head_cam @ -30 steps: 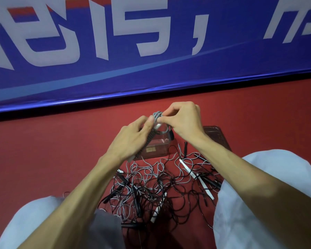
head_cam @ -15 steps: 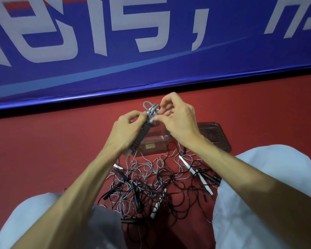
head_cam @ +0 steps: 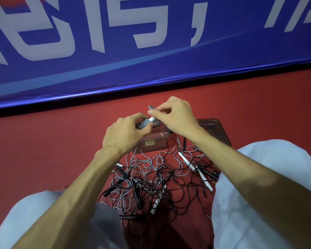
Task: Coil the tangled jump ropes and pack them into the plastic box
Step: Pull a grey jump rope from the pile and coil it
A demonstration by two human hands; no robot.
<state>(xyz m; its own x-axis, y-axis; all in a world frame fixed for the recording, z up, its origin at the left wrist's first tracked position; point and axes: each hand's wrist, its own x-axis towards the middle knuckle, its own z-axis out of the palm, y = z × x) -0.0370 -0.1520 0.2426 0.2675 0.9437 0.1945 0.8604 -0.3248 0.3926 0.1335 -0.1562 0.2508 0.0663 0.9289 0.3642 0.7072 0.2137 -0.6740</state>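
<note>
Gripping the coiled grey jump rope (head_cam: 144,123) in the left hand (head_cam: 126,135), fingers curled round the bundle, thumb on its near side. Pinching a loose grey strand at the coil's 1 o'clock with the right hand (head_cam: 177,119), thumb and forefinger closed on it, just beside the left fingertips. Held over the clear plastic box (head_cam: 153,141), at 12 o'clock from the tangled jump ropes (head_cam: 151,180) on the red floor (head_cam: 43,150). Box lid (head_cam: 217,130) at the box's 3 o'clock. White handles (head_cam: 187,161) at the tangle's 2 o'clock.
</note>
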